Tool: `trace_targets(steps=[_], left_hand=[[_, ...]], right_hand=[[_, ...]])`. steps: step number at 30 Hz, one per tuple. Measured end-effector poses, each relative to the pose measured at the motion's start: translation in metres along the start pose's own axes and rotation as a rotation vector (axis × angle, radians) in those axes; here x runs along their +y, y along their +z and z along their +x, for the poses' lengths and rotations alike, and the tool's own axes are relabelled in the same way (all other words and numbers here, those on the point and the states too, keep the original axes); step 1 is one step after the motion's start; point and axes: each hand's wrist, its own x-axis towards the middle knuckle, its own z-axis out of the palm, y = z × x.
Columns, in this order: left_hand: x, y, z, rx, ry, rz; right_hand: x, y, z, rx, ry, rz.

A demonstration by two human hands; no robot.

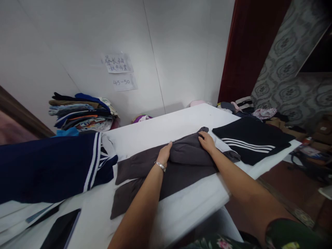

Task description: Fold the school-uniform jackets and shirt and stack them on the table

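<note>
A dark grey garment [192, 152] lies across the table in front of me, with two long, narrow parts side by side at its left end. My left hand [164, 155], with a silver bracelet at the wrist, is closed on the garment's far edge near its middle. Its thumb shows on top and the other fingers are mostly hidden. Farther right, the fingers of my right hand [206, 141] are closed on the bunched cloth near the far right corner. Some of the grey cloth sticks out beyond my right wrist.
The white table [155, 136] stands by a pale wall. To the left is a navy garment with white stripes [52, 166], before a stack of folded clothes [83, 112]. On the right lies a black garment with white stripes [251, 138]. A dark flat object [61, 230] is at lower left.
</note>
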Motion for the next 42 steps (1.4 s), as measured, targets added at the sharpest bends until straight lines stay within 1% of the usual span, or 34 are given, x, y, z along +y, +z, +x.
trace_targets(steps=[4,7,9,11,13,15,17,18,19,22,24,26,28,30,33,35,36,37,39,41,42], left_hand=[[0.012,0.000,-0.021,-0.209,-0.112,-0.155],[0.022,0.001,-0.027,-0.360,-0.230,-0.354],[0.024,0.003,-0.026,-0.388,-0.297,-0.505],[0.021,0.007,-0.022,-0.361,-0.366,-0.578],[0.016,0.012,-0.019,-0.353,-0.434,-0.550],[0.014,0.019,-0.019,-0.417,-0.456,-0.495],[0.020,0.023,-0.019,-0.483,-0.403,-0.494],[0.025,0.025,-0.020,-0.483,-0.353,-0.524],[0.032,0.026,-0.020,-0.460,-0.291,-0.570],[0.050,0.027,-0.021,-0.333,-0.100,-0.719],[0.056,0.027,-0.021,-0.290,-0.033,-0.753],[0.055,0.029,-0.022,-0.275,-0.018,-0.738],[0.051,0.031,-0.023,-0.262,-0.017,-0.722],[0.047,0.036,-0.024,-0.249,-0.001,-0.732],[0.046,0.044,-0.029,-0.236,0.023,-0.778],[0.049,0.047,-0.034,-0.253,0.025,-0.805],[0.050,0.048,-0.035,-0.272,0.027,-0.815],[0.051,0.047,-0.037,-0.294,0.034,-0.823],[0.050,0.044,-0.036,-0.313,0.053,-0.828],[0.044,0.040,-0.031,-0.266,0.039,-0.798],[0.039,0.039,-0.027,-0.224,0.018,-0.758]], right_hand=[[0.002,0.002,0.001,0.014,0.006,0.019],[0.003,0.002,0.001,0.022,0.013,0.043],[0.003,0.002,0.001,0.028,0.016,0.064],[0.003,0.002,0.001,0.032,0.019,0.086],[0.003,0.002,0.001,0.038,0.021,0.113],[0.002,0.001,0.000,0.048,0.019,0.147],[0.000,-0.001,-0.001,0.063,0.017,0.195],[-0.002,-0.002,-0.001,0.076,0.012,0.226],[-0.004,-0.005,-0.002,0.097,0.004,0.264],[-0.014,-0.016,-0.004,0.193,-0.016,0.400],[-0.024,-0.030,-0.010,0.243,-0.010,0.469],[-0.037,-0.046,-0.022,0.250,-0.022,0.510],[-0.052,-0.062,-0.042,0.233,-0.070,0.536],[-0.069,-0.072,-0.068,0.181,-0.134,0.538],[-0.092,-0.072,-0.102,0.042,-0.190,0.463],[-0.101,-0.067,-0.111,0.027,-0.134,0.445],[-0.103,-0.065,-0.111,0.048,-0.070,0.483],[-0.104,-0.063,-0.107,0.071,0.014,0.565],[-0.102,-0.065,-0.095,0.110,0.211,0.829],[-0.099,-0.072,-0.082,0.142,0.372,1.094],[-0.099,-0.077,-0.077,0.165,0.419,1.187]])
